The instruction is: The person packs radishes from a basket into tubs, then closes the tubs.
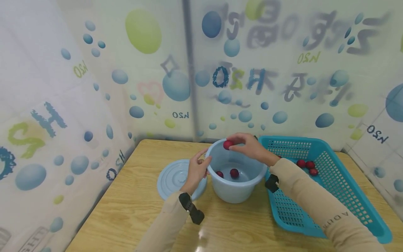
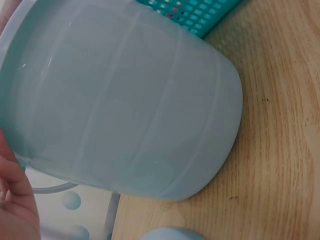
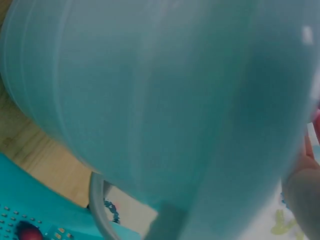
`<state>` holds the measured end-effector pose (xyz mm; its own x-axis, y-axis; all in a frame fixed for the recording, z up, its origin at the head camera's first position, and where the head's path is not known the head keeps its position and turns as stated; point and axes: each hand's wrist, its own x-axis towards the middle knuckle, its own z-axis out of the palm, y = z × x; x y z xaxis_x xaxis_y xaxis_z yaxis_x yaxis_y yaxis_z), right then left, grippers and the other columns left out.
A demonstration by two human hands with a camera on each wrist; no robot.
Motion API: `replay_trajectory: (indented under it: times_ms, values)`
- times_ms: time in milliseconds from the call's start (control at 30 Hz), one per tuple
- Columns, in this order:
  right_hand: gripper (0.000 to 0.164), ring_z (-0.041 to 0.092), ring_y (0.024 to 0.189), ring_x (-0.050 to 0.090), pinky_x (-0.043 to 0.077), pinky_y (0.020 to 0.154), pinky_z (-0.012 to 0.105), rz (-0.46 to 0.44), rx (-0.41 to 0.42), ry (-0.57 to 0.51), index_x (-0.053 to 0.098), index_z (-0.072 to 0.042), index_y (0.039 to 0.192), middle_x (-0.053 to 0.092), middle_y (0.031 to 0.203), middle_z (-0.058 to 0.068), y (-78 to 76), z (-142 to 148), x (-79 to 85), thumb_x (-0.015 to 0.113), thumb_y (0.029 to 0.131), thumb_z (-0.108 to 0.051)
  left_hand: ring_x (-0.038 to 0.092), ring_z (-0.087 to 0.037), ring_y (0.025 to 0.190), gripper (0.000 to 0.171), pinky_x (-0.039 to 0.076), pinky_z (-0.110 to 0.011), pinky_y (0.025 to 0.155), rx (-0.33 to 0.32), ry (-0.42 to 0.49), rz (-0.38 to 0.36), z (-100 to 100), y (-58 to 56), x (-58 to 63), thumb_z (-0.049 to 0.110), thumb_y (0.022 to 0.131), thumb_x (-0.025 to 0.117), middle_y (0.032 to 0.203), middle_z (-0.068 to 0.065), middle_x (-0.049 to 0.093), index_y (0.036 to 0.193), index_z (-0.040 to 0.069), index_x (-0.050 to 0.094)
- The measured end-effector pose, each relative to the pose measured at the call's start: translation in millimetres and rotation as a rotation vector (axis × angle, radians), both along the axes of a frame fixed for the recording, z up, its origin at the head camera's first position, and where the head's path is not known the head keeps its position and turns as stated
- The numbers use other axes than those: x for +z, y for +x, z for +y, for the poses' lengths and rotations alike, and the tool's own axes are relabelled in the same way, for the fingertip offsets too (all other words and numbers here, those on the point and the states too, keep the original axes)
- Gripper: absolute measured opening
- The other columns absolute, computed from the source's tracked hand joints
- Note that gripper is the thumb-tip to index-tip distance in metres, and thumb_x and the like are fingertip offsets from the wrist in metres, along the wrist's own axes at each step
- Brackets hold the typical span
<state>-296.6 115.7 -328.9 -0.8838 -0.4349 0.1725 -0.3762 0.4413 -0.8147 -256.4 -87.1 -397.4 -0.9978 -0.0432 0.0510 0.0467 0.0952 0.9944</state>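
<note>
Red fruit sat pinched in my right hand, over the far side of the blue bucket, which my left hand gripped at left.

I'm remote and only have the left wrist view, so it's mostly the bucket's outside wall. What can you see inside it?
Observer: Two round red fruits show at the bottom of the bucket.
Operator: Is the right hand holding anything?
Observer: Yes, the right hand pinches another red fruit at the bucket's opening.
Operator: I only catch red specks through the basket's holes. What's there?
Observer: Three fruits lie grouped inside the basket.
</note>
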Motion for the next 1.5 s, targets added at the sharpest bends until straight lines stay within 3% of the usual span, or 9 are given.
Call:
replay_trajectory:
  times_ms: [500, 867, 1133, 1333, 1500]
  values:
    - [0.033, 0.028, 0.101, 0.055, 0.042, 0.087, 0.043, -0.020, 0.054, 0.037, 0.057, -0.001, 0.112, 0.059, 0.108, 0.013, -4.9, -7, -29.8, 0.064, 0.081, -0.010, 0.039, -0.009, 0.035, 0.040, 0.033, -0.019, 0.036, 0.002, -0.033, -0.005, 0, -1.4, -0.8, 0.019, 0.086, 0.058, 0.049, -0.001, 0.044, 0.125, 0.016, 0.051]
    - [0.034, 0.034, 0.102, 0.054, 0.042, 0.086, 0.045, -0.044, 0.055, 0.037, 0.056, 0.001, 0.112, 0.057, 0.109, 0.018, -1.4, -7, -31.0, 0.064, 0.081, -0.008, 0.039, -0.009, 0.034, 0.039, 0.033, -0.019, 0.036, 0.011, -0.038, 0.011, 1, -1.5, -0.4, 0.019, 0.086, 0.058, 0.049, -0.001, 0.044, 0.124, 0.016, 0.051]
    - [0.028, 0.029, 0.095, 0.058, 0.047, 0.080, 0.041, -0.041, 0.046, 0.111, 0.060, -0.003, 0.105, 0.060, 0.101, 0.012, -5.6, -8, -38.5, 0.066, 0.078, -0.011, 0.039, -0.009, 0.035, 0.039, 0.034, -0.019, 0.036, 0.004, -0.037, -0.006, 0, -2.2, -0.9, 0.021, 0.086, 0.058, 0.049, -0.001, 0.045, 0.125, 0.016, 0.051]
    - [0.029, 0.030, 0.099, 0.056, 0.046, 0.082, 0.041, -0.088, 0.019, 0.168, 0.059, -0.005, 0.106, 0.059, 0.104, 0.012, -7.0, -13, -38.9, 0.065, 0.078, -0.007, 0.040, -0.009, 0.035, 0.041, 0.034, -0.019, 0.036, -0.021, -0.020, -0.015, 0, -0.4, 4.1, 0.020, 0.087, 0.057, 0.050, -0.001, 0.045, 0.127, 0.014, 0.048]
    - [0.029, 0.028, 0.097, 0.057, 0.047, 0.081, 0.038, -0.077, 0.044, 0.192, 0.059, -0.004, 0.106, 0.060, 0.103, 0.011, -8.9, -16, -40.1, 0.066, 0.079, -0.010, 0.039, -0.008, 0.035, 0.040, 0.033, -0.019, 0.036, -0.015, -0.028, -0.012, 0, -0.3, 3.3, 0.020, 0.087, 0.057, 0.050, -0.001, 0.045, 0.126, 0.015, 0.049]
